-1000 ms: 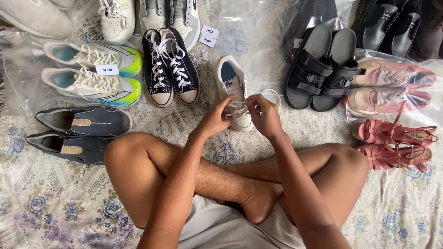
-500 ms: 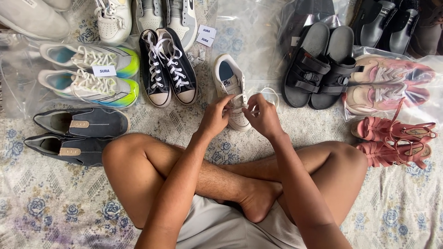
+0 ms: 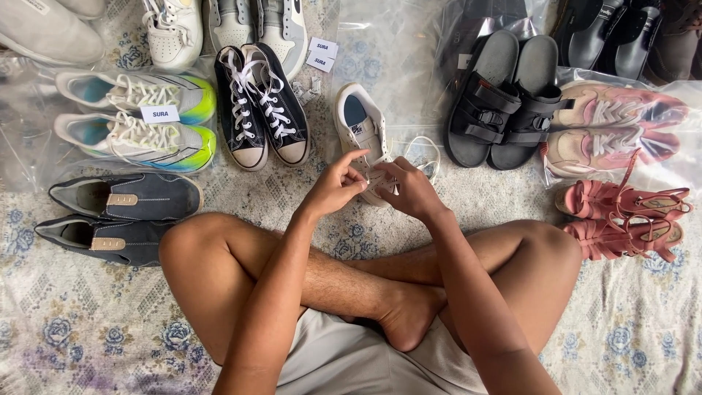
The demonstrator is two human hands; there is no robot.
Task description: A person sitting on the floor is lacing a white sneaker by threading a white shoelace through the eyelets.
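A single white sneaker (image 3: 357,121) with a blue insole lies on the patterned rug just beyond my crossed legs. My left hand (image 3: 335,187) and my right hand (image 3: 409,190) meet over its toe end and pinch the white laces (image 3: 423,150). A loop of lace trails out to the right of the shoe. The front half of the sneaker is hidden under my fingers.
Black high-top sneakers (image 3: 260,106) stand left of the white one, black strap sandals (image 3: 504,99) to its right. Neon-soled runners (image 3: 135,117) in a clear bag and dark slip-ons (image 3: 121,216) lie at left. Pink sneakers (image 3: 614,128) and pink sandals (image 3: 621,219) lie at right.
Both hands have drawn slightly toward me and lower over the toe, still working the laces. The lace loop at right has dropped lower.
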